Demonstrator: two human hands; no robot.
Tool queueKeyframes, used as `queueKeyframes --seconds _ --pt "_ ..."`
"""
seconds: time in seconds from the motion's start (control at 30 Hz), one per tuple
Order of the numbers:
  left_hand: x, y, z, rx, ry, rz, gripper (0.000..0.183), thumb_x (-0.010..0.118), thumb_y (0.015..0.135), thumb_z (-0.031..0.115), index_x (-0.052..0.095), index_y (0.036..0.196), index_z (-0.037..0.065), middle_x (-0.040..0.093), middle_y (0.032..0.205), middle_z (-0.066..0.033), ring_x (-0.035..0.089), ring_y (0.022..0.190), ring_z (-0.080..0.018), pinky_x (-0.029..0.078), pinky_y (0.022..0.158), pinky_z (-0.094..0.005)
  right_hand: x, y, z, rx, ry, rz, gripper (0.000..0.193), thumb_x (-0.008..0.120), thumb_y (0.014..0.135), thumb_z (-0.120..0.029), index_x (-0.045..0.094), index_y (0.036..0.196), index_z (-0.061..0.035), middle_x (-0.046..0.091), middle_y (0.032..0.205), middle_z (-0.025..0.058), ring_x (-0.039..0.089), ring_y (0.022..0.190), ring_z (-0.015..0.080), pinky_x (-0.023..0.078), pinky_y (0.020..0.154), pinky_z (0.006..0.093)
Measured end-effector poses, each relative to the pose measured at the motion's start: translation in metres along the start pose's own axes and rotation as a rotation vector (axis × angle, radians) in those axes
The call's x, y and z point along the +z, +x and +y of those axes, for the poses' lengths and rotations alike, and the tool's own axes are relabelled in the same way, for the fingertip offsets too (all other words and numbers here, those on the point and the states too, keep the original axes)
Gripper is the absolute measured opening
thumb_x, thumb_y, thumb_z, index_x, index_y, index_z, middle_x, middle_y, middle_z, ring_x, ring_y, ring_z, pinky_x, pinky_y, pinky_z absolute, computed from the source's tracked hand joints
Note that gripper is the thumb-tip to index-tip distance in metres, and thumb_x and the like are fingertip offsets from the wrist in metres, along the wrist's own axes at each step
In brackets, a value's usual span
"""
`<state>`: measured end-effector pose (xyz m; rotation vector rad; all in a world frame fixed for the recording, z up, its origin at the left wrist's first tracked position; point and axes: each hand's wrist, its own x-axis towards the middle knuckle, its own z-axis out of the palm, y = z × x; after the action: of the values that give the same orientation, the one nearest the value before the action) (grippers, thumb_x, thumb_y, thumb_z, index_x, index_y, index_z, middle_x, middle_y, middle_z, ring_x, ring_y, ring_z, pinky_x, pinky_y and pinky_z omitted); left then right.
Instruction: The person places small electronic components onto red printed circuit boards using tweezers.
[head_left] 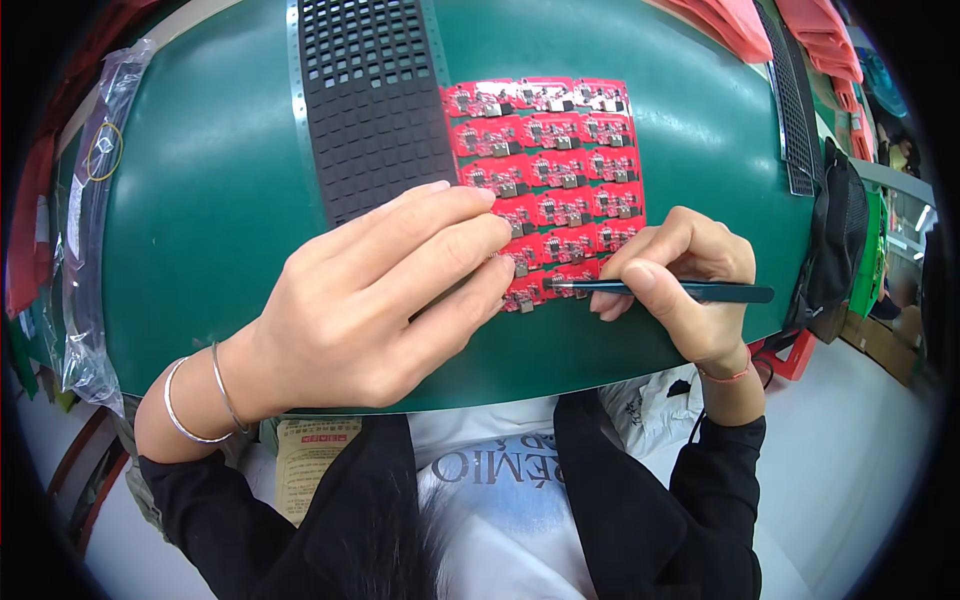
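Note:
A panel of red circuit boards [562, 170] lies on the green table, its small boards set in several rows with dark chips and metal connectors. My right hand [690, 275] pinches a pair of dark tweezers [715, 291], whose tips reach the bottom row of boards. My left hand [390, 295] rests with its fingers stretched over the panel's left edge, fingertips at the lower rows. Under that hand runs a strip of black foam pads [375, 140], part of it with square holes where pads are gone. Some of the panel's lower left is hidden by my left fingers.
The green table top [215, 220] curves toward me. A clear plastic bag [95, 230] with a rubber band [105, 152] lies along the left edge. Pink-red bundles [730, 25] and another black perforated sheet [790, 120] sit at the far right. A black bag [838, 235] hangs beside the right edge.

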<state>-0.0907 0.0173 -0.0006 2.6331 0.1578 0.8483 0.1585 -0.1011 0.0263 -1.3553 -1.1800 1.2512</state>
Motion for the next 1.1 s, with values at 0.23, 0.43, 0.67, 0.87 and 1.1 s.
queueKeyframes --seconds 0.23,0.43,0.67,0.87,1.1 --pt "0.001 0.000 0.004 -0.047 -0.043 -0.075 0.034 0.080 0.070 -0.004 0.071 0.103 -0.007 0.070 0.111 -0.0209 0.073 0.101 -0.0359 0.064 0.083 -0.0402 0.004 0.005 0.005 -0.007 0.013 0.067 0.013 0.075 0.092 -0.002 0.066 0.086 0.0048 0.073 0.077 0.0139 0.075 0.070 0.0171 0.061 0.060 0.0256" --pt "0.005 -0.001 0.004 -0.064 -0.012 -0.077 0.036 0.079 0.070 -0.005 0.070 0.105 -0.007 0.069 0.113 -0.0221 0.072 0.102 -0.0374 0.064 0.085 -0.0407 0.005 0.006 0.007 0.005 -0.009 0.044 0.013 0.076 0.091 -0.001 0.066 0.085 0.0046 0.074 0.077 0.0133 0.075 0.069 0.0170 0.061 0.060 0.0251" --pt "0.004 -0.003 0.006 -0.085 -0.021 -0.071 0.039 0.077 0.068 -0.004 0.070 0.106 -0.007 0.069 0.115 -0.0225 0.072 0.104 -0.0379 0.063 0.086 -0.0408 0.005 0.007 0.009 -0.043 -0.047 0.027 0.011 0.076 0.090 0.001 0.067 0.085 0.0048 0.074 0.078 0.0138 0.075 0.067 0.0174 0.060 0.059 0.0253" --pt "0.006 -0.004 0.005 -0.082 -0.016 -0.061 0.038 0.077 0.068 -0.004 0.070 0.105 -0.007 0.069 0.115 -0.0224 0.072 0.104 -0.0374 0.063 0.086 -0.0407 0.006 0.008 0.010 -0.040 -0.065 0.035 0.012 0.076 0.090 0.000 0.067 0.083 0.0028 0.075 0.075 0.0131 0.074 0.065 0.0162 0.059 0.059 0.0238" --pt "0.009 -0.006 0.006 -0.074 0.002 -0.042 0.040 0.078 0.067 0.001 0.073 0.107 -0.001 0.069 0.117 -0.0201 0.072 0.103 -0.0355 0.063 0.085 -0.0390 0.006 0.009 0.008 -0.057 -0.118 0.031 0.013 0.076 0.090 -0.001 0.067 0.082 0.0019 0.075 0.075 0.0120 0.074 0.065 0.0156 0.058 0.057 0.0225"
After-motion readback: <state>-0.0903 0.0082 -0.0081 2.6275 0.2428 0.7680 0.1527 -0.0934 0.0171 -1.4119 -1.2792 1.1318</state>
